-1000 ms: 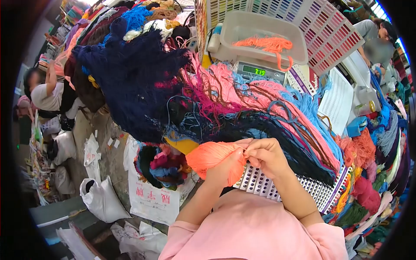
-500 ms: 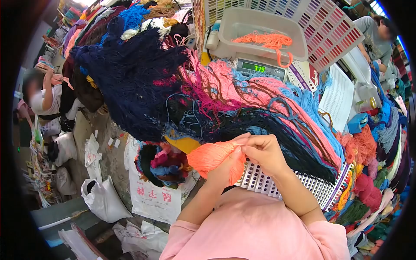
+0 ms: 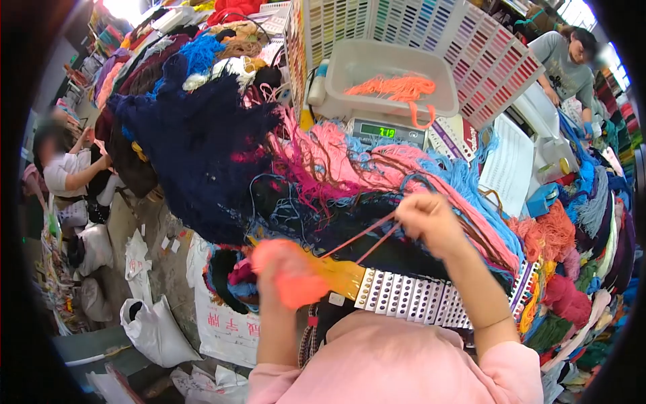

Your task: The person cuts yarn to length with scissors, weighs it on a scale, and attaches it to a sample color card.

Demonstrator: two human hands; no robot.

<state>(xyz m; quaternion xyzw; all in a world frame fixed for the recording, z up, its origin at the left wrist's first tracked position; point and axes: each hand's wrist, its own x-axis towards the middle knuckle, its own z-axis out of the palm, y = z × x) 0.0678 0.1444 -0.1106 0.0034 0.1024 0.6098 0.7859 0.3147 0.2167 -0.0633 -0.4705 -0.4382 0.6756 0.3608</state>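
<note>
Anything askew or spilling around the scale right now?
One thing: a loop of the orange yarn hangs over the front rim of the white tray on the scale, down toward the display. The rest of that yarn lies inside the tray. Otherwise the table is simply heaped with tangled yarn.

Bright, even light under a heavy fisheye frame

Glare washes out the top left and top right corners. Black vignette rings the curved edges, bending straight lines. The left hand [image 3: 279, 269] and its orange yarn bundle [image 3: 296, 279] smear with motion blur; shadows are soft.
</note>
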